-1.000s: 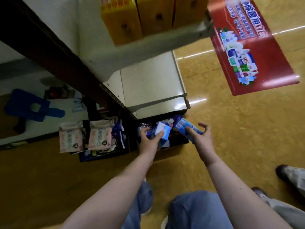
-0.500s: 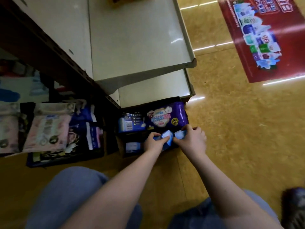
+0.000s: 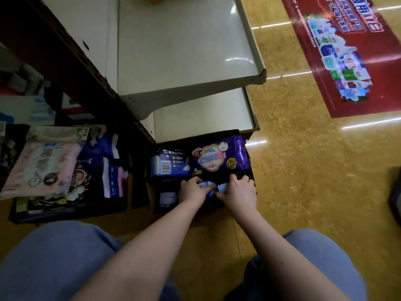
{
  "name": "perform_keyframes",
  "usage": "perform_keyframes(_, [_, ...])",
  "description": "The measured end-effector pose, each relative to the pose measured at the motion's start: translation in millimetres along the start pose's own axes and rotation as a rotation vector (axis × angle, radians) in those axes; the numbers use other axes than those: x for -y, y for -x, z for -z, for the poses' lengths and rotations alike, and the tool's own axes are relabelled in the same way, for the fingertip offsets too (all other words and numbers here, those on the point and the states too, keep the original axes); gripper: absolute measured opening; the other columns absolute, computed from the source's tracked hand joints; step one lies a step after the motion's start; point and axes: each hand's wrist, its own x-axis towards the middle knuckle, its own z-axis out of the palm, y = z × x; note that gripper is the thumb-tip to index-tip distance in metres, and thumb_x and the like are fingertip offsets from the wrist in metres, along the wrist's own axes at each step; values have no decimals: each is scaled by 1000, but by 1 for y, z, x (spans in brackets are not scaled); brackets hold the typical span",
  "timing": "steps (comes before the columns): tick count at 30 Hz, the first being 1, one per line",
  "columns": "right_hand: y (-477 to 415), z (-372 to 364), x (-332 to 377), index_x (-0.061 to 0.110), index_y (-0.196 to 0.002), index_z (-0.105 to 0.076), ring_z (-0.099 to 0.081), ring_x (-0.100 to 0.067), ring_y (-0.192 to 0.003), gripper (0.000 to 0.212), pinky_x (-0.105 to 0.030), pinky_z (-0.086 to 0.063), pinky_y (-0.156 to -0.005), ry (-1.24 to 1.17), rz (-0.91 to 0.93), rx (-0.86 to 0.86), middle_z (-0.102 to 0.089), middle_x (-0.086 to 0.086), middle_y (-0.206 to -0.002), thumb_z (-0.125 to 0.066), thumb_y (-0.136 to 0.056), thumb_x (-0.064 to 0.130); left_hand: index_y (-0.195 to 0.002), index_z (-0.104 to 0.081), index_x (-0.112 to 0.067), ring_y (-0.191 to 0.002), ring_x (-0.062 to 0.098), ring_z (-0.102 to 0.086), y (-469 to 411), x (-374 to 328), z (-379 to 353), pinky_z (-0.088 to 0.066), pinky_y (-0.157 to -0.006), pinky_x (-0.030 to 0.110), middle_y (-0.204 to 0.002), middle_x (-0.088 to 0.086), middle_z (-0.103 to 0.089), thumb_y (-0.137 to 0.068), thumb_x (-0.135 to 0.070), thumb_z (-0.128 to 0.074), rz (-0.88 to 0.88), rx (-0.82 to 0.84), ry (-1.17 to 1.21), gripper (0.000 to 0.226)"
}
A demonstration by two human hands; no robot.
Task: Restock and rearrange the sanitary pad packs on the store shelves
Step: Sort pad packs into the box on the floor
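Both hands reach down into a dark box [image 3: 251, 170] on the floor below the white shelves. My left hand [image 3: 193, 190] grips a small light-blue pad pack [image 3: 207, 185]. My right hand [image 3: 238, 190] grips another light-blue pack [image 3: 222, 187] beside it; the two packs touch. Behind the hands in the box lie a large purple pad pack [image 3: 219, 159] and a dark blue pack with a barcode [image 3: 169, 165]. A further small blue pack [image 3: 168, 197] sits low in the box at the left.
Two bare white shelves [image 3: 180, 51] jut out above the box. Left of it a second dark crate [image 3: 65, 210] holds pink [image 3: 41, 164] and blue packs. A red poster [image 3: 347, 51] lies on the yellow floor at right. My knees fill the bottom.
The view dropped from the upper shelf toward the box. Both hands moved down and together, carrying the two light-blue packs lower into the box in front of the purple pack.
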Motion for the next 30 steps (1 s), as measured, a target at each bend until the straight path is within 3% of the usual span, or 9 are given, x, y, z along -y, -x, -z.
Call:
perform_keyframes(3, [-5,-3,2,13,-128,-47,-47,-29,-117,56,-36,-43,-98,-4,9,3,-44,-14,-128,-62,-87,47,-121,-60,-18,-112,28,-51,-1,-3,1,-38,-77,29,-127,10,-44,-86,-47,-64,-16,-11,-27,46])
perform_keyframes(6, [-13,-5,0,10,-124,-51,-45,-31,-118,49,-38,-44,-98,-10,-3,9,-35,-15,-131,-61,-89,43,-125,-60,-17,-116,32,-49,-3,-5,-5,-42,-93,34,-130,13,-42,-91,-49,-55,-57,21,-11,47])
perform_keyframes(11, [-20,-11,-9,9,-128,-51,-41,-32,-123,42,-40,-44,-100,16,-31,56,-34,-16,-134,-53,-95,35,-135,-53,-17,-121,32,-46,-5,-1,-12,-38,-103,33,-138,12,-33,-96,-22,-50,-144,89,-52,39])
perform_keyframes(15, [-19,-16,-11,11,-129,-50,-46,-30,-119,38,-38,-44,-95,27,-4,37,-41,-14,-131,-45,-98,33,-140,-48,-15,-124,29,-46,-7,6,-16,-38,-102,31,-141,11,-37,-95,-6,-46,-180,124,-82,45])
perform_keyframes(20, [-20,-16,-14,13,-130,-51,-42,-29,-125,37,-38,-43,-98,30,10,2,-42,-12,-133,-47,-96,29,-144,-39,-14,-128,29,-44,-8,4,-19,-40,-105,37,-141,11,-44,-94,-9,-52,-183,93,-127,51])
perform_keyframes(30, [49,41,6,12,-134,-47,-48,-28,-118,41,-39,-48,-92,-217,-44,42,-46,-11,-132,-50,-96,25,-130,-48,-16,-118,27,-49,64,-17,43,-45,-98,38,-135,9,-42,-96,-11,-48,-145,11,-165,34])
